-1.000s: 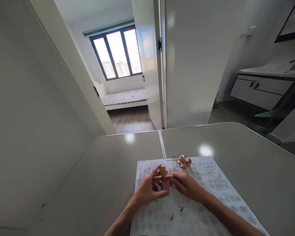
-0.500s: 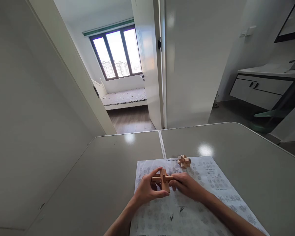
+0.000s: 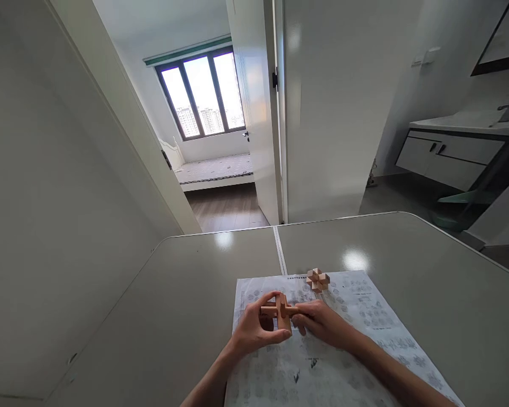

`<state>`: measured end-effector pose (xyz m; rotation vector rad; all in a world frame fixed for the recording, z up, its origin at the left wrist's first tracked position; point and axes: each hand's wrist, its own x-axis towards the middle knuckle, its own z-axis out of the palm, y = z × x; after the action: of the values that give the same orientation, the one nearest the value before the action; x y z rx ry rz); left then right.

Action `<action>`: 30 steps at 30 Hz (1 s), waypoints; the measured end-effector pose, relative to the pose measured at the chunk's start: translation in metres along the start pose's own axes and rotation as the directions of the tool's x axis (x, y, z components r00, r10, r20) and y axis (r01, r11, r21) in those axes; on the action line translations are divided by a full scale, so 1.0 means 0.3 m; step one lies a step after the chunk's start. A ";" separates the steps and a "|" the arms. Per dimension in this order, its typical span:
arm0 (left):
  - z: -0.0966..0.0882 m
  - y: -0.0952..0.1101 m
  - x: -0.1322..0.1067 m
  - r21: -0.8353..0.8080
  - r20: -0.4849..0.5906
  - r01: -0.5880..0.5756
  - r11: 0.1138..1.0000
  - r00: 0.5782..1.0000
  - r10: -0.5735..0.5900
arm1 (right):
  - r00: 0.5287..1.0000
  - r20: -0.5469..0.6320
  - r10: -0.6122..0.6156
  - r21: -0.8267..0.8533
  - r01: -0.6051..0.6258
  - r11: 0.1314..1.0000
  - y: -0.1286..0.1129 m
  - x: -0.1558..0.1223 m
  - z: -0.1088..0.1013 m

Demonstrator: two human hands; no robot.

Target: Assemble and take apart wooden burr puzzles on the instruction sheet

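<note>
Over the printed sheet (image 3: pixel 318 376) on the desk (image 3: pixel 195 294), the crossed wooden pieces (image 3: pixel 282 308) have just turned slightly, evidently mid-adjustment: the left hand (image 3: pixel 251 329) grips the block (image 3: pixel 284 324), the right hand (image 3: pixel 322 321) the stick (image 3: pixel 292 310).

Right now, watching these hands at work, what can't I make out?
All in the head view:
- Far face of the wooden block in the left hand: hidden by the block itself.
- Right tip of the wooden rod: covered by the right hand.
- Underside of the wooden burr puzzle: hidden by its upper pieces.
- Printed sheet's fine text: too small.
</note>
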<state>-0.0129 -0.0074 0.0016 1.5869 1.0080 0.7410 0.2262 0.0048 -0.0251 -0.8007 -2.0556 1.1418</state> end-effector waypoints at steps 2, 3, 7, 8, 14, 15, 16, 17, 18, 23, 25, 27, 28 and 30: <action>-0.001 0.001 -0.001 0.005 -0.007 -0.006 1.000 1.000 0.006 | 1.000 0.010 0.009 -0.003 -0.009 1.000 0.004 0.001 0.001; -0.001 0.002 -0.001 0.004 -0.007 -0.008 1.000 1.000 0.008 | 1.000 0.012 0.010 -0.004 -0.010 1.000 0.005 0.001 0.001; 0.001 0.006 -0.001 -0.034 -0.005 -0.013 0.999 1.000 0.012 | 1.000 0.016 0.005 -0.008 -0.005 1.000 0.000 0.002 -0.001; 0.002 0.007 -0.001 -0.047 -0.007 -0.010 0.999 1.000 0.010 | 1.000 0.020 0.003 -0.010 -0.003 1.000 -0.001 0.002 -0.001; 0.007 0.008 0.001 -0.144 0.003 -0.007 0.990 1.000 0.007 | 1.000 0.030 -0.008 -0.026 0.009 1.000 -0.009 -0.001 0.000; 0.007 0.007 0.002 -0.148 0.005 -0.008 0.989 1.000 0.009 | 1.000 0.028 -0.009 -0.027 0.010 1.000 -0.011 -0.001 0.001; 0.007 0.006 0.002 -0.146 0.007 -0.010 0.989 1.000 0.011 | 1.000 0.027 -0.010 -0.028 0.011 1.000 -0.014 0.000 0.001; 0.006 0.004 0.003 -0.138 0.008 -0.011 0.990 1.000 0.012 | 1.000 0.026 -0.014 -0.030 0.014 0.999 -0.016 0.000 0.001; 0.005 0.002 0.003 -0.124 0.009 -0.011 0.992 1.000 0.012 | 0.999 0.026 -0.019 -0.032 0.020 0.999 -0.019 0.000 0.000; -0.006 -0.004 0.000 0.010 0.015 -0.011 1.000 1.000 0.011 | 0.998 0.030 -0.059 -0.093 0.061 0.994 -0.019 0.001 0.001; -0.009 -0.001 -0.002 0.040 0.011 -0.034 0.999 0.999 0.034 | 0.997 0.036 -0.075 -0.134 0.079 0.988 -0.014 0.001 0.003; -0.010 0.004 -0.003 0.030 0.020 -0.054 0.998 0.998 0.054 | 0.996 0.044 -0.082 -0.145 0.088 0.986 -0.008 0.000 0.007; -0.010 0.008 -0.003 0.009 0.030 -0.060 0.998 0.998 0.060 | 0.996 0.042 -0.083 -0.143 0.088 0.986 -0.006 0.000 0.008; -0.009 0.014 -0.002 -0.052 0.050 -0.071 0.996 0.996 0.074 | 0.996 0.034 -0.085 -0.139 0.089 0.986 -0.002 -0.001 0.011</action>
<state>-0.0145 -0.0072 0.0065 1.5979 0.8914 0.7646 0.2237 0.0026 -0.0261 -0.7576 -2.1912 0.9744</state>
